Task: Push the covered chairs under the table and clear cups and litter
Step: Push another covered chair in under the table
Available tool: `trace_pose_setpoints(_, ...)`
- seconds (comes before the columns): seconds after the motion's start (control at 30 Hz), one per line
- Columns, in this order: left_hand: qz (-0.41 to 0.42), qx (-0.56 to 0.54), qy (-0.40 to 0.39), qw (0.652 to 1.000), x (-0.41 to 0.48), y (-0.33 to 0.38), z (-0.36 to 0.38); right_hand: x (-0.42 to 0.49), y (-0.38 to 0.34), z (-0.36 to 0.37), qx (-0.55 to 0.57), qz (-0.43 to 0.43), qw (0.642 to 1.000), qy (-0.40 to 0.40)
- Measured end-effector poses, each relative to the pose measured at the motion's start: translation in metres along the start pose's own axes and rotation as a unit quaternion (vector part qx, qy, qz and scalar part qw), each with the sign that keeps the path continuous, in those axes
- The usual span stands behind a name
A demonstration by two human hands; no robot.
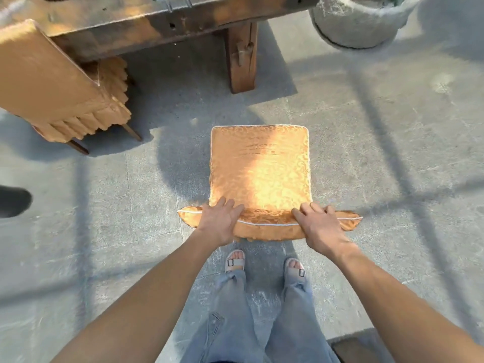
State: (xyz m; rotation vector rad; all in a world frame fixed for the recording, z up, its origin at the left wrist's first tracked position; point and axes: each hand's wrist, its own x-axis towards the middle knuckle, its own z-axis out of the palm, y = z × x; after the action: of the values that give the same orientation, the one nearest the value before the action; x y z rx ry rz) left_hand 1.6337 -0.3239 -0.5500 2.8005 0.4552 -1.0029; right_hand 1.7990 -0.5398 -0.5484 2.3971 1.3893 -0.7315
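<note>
Both my left hand (221,221) and right hand (318,226) clasp the chair (259,174) at its backrest top, short of the table (157,24). Slick cover (267,218) may slide; I'd squeeze the stiff frame beneath.

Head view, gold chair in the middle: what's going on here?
A person stands behind the covered chair, left hand and right hand both gripping the top of its backrest. The chair stands on the paving, short of the wooden table, not yet pushed under. A second covered chair at the left already sits against the table.
</note>
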Motion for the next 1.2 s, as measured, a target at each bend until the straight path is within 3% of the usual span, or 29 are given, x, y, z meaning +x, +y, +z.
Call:
trace_pose_setpoints(0.23, 0.049, -0.006, 0.002, 0.999, 0.010, -0.010, -0.007, 0.015, 0.018, 0.004, -0.071, -0.092, 0.993, 0.011)
trace_pose_setpoints(0.6, -0.022, -0.103, 0.037, 0.994, 0.029, -0.044, -0.024, 0.103, 0.030, -0.067, -0.091, -0.194, 0.976, 0.029)
trace_pose_setpoints(0.83, -0.081, -0.135, 0.108, 0.982, 0.045, -0.117, -0.028, 0.187, -0.008, -0.109, -0.111, -0.230, 0.965, 0.055)
trace_pose_setpoints(1.2, -0.151, -0.054, 0.221, 0.962, 0.109, -0.248, -0.062, 0.318, -0.066, -0.188, -0.122, -0.229, 0.961, 0.096)
